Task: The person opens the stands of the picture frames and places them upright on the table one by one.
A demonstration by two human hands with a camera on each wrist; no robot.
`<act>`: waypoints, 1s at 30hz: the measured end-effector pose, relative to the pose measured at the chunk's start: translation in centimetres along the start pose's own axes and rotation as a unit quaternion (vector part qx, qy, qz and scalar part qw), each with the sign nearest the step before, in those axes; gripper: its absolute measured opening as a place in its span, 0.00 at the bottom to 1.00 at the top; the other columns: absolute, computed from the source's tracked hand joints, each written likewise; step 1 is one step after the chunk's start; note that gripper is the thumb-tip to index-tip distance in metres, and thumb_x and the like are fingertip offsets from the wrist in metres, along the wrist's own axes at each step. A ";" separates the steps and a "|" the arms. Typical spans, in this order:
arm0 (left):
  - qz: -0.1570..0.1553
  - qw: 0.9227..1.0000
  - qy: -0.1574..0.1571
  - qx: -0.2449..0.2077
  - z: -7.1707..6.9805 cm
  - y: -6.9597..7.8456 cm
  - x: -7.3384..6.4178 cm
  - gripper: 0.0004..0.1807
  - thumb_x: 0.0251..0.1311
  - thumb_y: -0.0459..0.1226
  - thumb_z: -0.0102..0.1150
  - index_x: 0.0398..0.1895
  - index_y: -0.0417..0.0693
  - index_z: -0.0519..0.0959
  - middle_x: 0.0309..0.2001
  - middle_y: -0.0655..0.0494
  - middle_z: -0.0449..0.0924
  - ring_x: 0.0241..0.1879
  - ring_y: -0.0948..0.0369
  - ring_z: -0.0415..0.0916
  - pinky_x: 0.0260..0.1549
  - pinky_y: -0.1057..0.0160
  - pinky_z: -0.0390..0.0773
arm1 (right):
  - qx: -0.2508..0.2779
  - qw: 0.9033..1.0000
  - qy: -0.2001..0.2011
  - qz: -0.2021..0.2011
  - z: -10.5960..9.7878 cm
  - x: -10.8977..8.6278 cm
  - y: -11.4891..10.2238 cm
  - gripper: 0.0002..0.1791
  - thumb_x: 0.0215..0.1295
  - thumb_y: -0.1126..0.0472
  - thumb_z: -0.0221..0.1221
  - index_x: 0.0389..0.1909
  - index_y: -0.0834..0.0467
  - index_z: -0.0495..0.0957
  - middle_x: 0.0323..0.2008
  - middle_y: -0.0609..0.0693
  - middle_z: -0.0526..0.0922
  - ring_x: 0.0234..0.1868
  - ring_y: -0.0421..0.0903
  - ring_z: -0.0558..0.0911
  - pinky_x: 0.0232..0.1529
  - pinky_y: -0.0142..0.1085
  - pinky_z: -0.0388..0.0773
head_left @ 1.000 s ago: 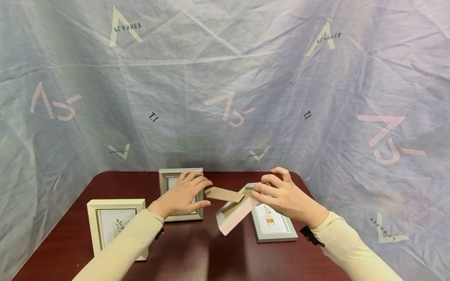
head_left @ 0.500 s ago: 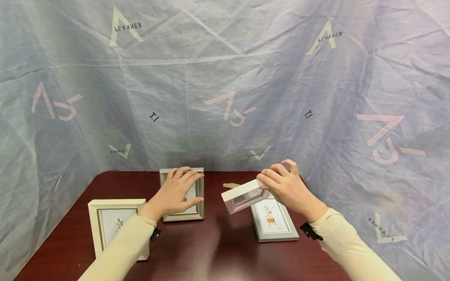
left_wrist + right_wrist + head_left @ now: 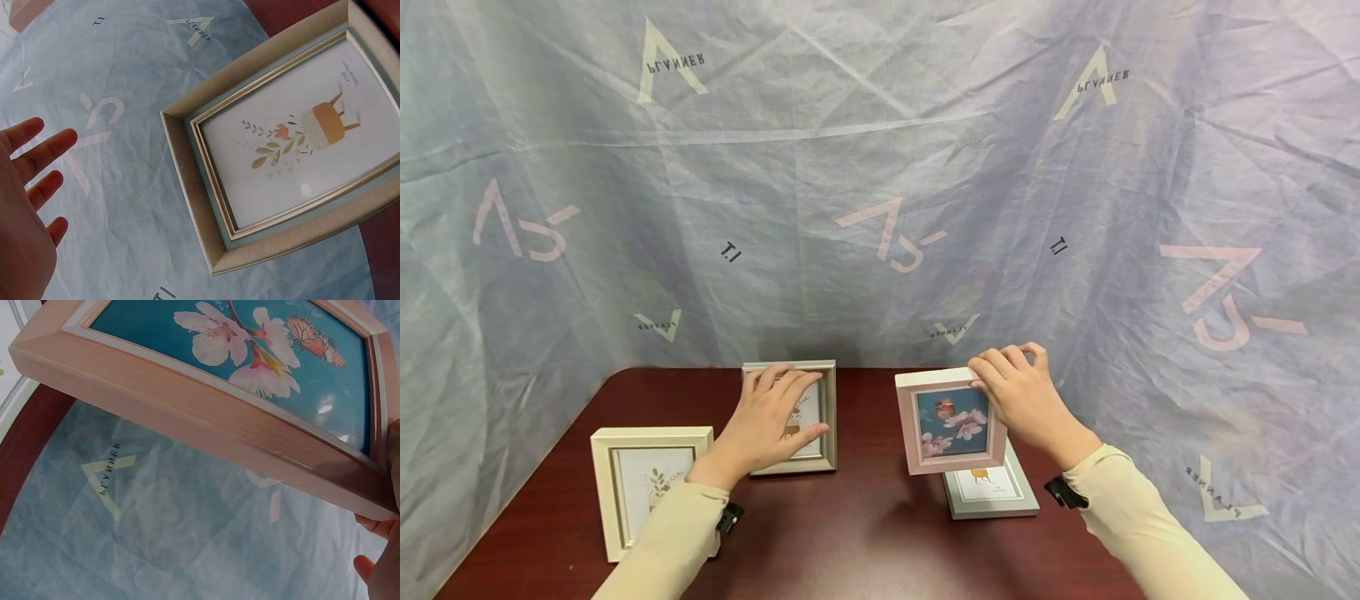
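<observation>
My right hand [image 3: 1022, 400] grips the top right corner of a pink picture frame [image 3: 906, 425], holding it up with its front toward me. Pink blossoms and a butterfly on blue fill its picture, plain in the right wrist view. Behind and below it lies a silver-grey picture frame [image 3: 992, 510], partly covered. My left hand [image 3: 771, 425] has its fingers spread and holds nothing; it overlaps an upright champagne-coloured picture frame [image 3: 829, 417] in the head view. In the left wrist view that champagne frame's plant print [image 3: 300, 131] shows, with the fingers [image 3: 47, 153] apart from it.
A cream picture frame [image 3: 651, 437] stands at the left of the dark red table [image 3: 857, 533], partly behind my left sleeve [image 3: 662, 542]. A grey printed cloth [image 3: 880, 167] hangs behind the table and along both sides.
The pink frame has turned from its open back, with the brown stand flap out, to its picture side facing me. My left hand has drawn back leftward.
</observation>
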State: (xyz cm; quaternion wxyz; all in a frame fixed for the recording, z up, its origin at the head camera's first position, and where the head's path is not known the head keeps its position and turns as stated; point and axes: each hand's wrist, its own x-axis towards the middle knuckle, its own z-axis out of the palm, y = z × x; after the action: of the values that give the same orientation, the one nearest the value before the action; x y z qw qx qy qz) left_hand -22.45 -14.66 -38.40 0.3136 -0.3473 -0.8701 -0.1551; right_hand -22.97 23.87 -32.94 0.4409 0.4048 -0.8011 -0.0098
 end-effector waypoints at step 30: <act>-0.037 0.999 0.003 0.004 3.7 2.5 -1.1 0.42 0.65 0.67 0.45 0.66 0.43 0.71 0.57 0.47 0.74 0.59 0.48 0.64 0.53 0.42 0.60 | 0.054 0.989 -0.047 0.127 5.5 0.3 -1.0 0.20 0.80 0.50 0.40 0.43 0.58 0.76 0.37 0.52 0.74 0.38 0.55 0.70 0.46 0.64 0.57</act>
State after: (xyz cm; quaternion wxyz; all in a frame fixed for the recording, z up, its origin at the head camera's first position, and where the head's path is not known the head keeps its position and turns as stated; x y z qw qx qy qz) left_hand -21.63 -11.65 -41.78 0.3116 -0.3134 -0.8819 -0.1639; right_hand -26.31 21.11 -36.49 0.3782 0.3217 -0.8652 0.0705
